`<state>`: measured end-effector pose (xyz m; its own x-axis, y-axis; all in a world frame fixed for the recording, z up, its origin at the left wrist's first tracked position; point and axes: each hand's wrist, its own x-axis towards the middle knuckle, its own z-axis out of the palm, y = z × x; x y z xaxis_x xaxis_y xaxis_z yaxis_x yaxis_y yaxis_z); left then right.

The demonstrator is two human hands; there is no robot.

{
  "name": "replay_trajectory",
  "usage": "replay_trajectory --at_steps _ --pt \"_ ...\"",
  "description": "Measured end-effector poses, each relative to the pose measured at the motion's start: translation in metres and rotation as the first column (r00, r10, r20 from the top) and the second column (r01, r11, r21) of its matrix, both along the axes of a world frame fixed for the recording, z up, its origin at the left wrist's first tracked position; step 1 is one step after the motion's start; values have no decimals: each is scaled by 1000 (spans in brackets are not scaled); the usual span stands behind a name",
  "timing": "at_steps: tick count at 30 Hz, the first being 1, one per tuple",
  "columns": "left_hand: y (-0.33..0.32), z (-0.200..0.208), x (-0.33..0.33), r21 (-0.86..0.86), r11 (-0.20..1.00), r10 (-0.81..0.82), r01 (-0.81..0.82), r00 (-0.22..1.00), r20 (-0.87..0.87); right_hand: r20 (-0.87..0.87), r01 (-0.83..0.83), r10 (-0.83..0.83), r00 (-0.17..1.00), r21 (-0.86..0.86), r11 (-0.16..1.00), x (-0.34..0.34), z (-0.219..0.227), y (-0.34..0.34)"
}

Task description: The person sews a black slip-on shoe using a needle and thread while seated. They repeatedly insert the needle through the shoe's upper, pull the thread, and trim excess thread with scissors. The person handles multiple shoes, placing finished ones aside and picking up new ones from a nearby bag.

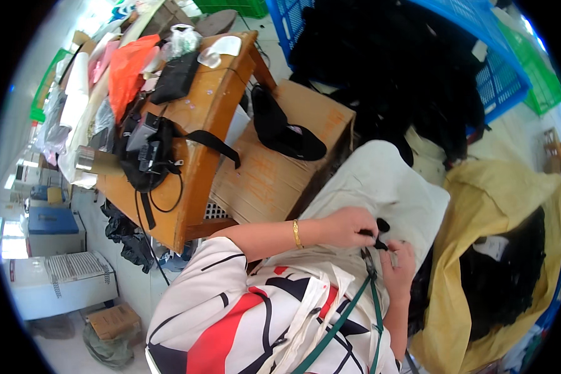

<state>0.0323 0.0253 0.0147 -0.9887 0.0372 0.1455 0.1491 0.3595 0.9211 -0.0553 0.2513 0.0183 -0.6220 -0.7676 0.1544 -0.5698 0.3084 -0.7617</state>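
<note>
Both my hands meet over the pale cloth spread across my lap. A small black fabric piece is pinched in the fingers of my left hand, which wears a gold bracelet at the wrist. Close by on the right, my right hand has its thumb and fingers closed at the lower edge of the same piece. Between the hands hangs a small dark metal tool, perhaps thread snips, on a green cord; its blades are partly hidden.
A cardboard box ahead bears a black shoe-shaped fabric piece. To its left stands a cluttered wooden table. Beyond is a blue crate heaped with black pieces. A yellow sack holding black material stands at my right.
</note>
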Motion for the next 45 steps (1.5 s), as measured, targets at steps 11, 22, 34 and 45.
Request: replay_trajectory --at_steps 11,22,34,45 --pt "-290 -48 7 -893 231 840 -386 543 -18 330 221 -227 916 58 974 -4 -16 -13" --pt "-306 -42 -22 -837 352 719 -419 694 -44 463 270 -261 847 48 962 6 -26 -2" --pt "-84 22 -35 -238 730 680 -640 714 167 497 48 133 858 -335 941 37 36 -27" --pt "8 51 26 799 280 -93 -532 814 574 765 572 -147 627 -325 753 9 27 -36"
